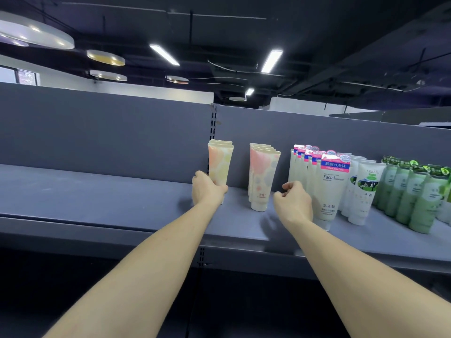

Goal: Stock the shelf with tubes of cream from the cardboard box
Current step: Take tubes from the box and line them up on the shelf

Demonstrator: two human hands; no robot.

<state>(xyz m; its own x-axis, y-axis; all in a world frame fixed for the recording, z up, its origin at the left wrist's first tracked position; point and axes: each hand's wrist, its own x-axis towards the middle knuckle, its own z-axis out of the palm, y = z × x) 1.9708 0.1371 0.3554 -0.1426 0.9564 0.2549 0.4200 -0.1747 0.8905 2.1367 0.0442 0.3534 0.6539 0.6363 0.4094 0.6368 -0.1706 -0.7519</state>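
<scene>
A row of cream tubes with pink and yellow spots (220,164) stands cap-down on the grey shelf (122,198). My left hand (207,190) is wrapped around the lower part of the front tube. To its right stands a second row, pink and blue spotted tubes (262,174). My right hand (294,201) hovers just right of that row with fingers loosely curled, holding nothing. The cardboard box is not in view.
Further right stand white facial cleanser tubes (328,191), white tubes with a green picture (361,191) and green tubes (415,196). The shelf's left half is bare. A slotted upright (213,123) divides the grey back panel. A darker shelf lies below.
</scene>
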